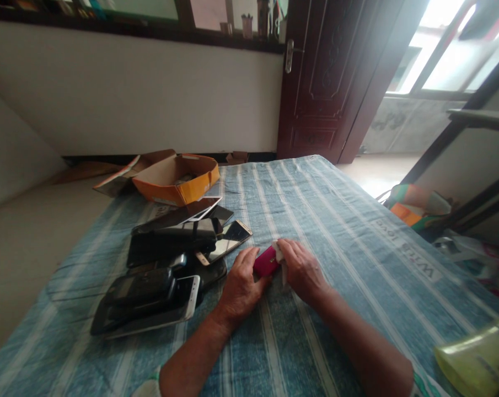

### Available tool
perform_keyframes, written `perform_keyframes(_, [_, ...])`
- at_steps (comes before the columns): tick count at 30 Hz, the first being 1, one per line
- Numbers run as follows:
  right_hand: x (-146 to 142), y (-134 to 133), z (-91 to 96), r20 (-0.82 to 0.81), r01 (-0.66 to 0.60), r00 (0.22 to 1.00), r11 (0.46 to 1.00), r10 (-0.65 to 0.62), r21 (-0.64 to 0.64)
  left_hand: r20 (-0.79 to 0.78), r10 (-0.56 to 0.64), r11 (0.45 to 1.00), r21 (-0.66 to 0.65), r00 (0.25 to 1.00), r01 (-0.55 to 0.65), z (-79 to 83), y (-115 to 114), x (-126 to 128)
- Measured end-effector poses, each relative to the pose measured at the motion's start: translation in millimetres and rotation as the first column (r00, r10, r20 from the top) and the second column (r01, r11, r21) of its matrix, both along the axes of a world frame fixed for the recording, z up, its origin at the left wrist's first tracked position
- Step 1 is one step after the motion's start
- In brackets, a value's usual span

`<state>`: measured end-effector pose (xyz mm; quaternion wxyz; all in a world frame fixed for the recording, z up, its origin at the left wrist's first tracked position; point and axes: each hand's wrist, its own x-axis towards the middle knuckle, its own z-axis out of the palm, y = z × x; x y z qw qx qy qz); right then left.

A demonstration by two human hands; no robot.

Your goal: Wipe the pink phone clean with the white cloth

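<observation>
My left hand grips a small magenta phone lying on the striped blue cloth in the middle of the view. My right hand presses a small white cloth against the phone's far end, fingers pinched together. To the left of my hands lies a pile of several dark and white phones, some stacked on each other.
An open orange cardboard box sits at the far left of the cloth. A yellow-green plastic object lies at the near right edge. A dark wooden door stands behind, with a metal frame and bags on the right.
</observation>
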<state>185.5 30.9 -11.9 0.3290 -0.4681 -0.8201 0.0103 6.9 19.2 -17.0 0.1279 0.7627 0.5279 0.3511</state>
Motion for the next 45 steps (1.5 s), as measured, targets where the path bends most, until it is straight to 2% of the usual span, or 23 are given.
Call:
perform_keyframes(7, [-22.4, -8.8, 0.6, 0.103, -0.200, 0.975, 0.979, 0.196, 0.036, -0.019, 0.005, 0.999, 0.041, 1.000, -0.004, -5.1, 2.2, -1.3])
perform_keyframes(9, [-23.7, -7.5, -0.7, 0.114, -0.221, 0.970, 0.975, 0.216, 0.027, -0.014, 0.005, 0.999, 0.046, 1.000, -0.004, -5.7, 2.5, -1.5])
perform_keyframes(19, [-6.1, 11.1, -1.1, 0.148, -0.006, 0.989, 0.999, 0.011, -0.036, 0.008, 0.013, 0.999, 0.034, 1.000, -0.013, 1.8, 0.0, 2.3])
perform_keyframes(22, [-5.9, 9.3, -1.1, 0.125, -0.016, 0.992, 1.000, 0.019, -0.027, 0.011, 0.018, 1.000, 0.020, 1.000, -0.018, 1.9, 0.0, 1.9])
perform_keyframes(29, [-21.6, -3.2, -0.4, 0.148, -0.210, 0.966, 0.978, 0.210, -0.014, -0.013, 0.009, 0.999, 0.035, 1.000, -0.009, -1.5, 2.1, -0.7])
perform_keyframes(39, [0.0, 10.4, 2.1, 0.095, -0.018, 0.995, 0.998, 0.024, -0.068, -0.141, 0.085, 0.992, 0.102, 0.986, -0.071, -3.3, -1.9, 2.2])
perform_keyframes(45, [2.6, 10.6, 0.1, 0.052, 0.017, 0.999, 0.998, -0.013, -0.065, -0.229, 0.120, 0.991, 0.087, 0.966, -0.102, -6.9, -2.9, 5.2])
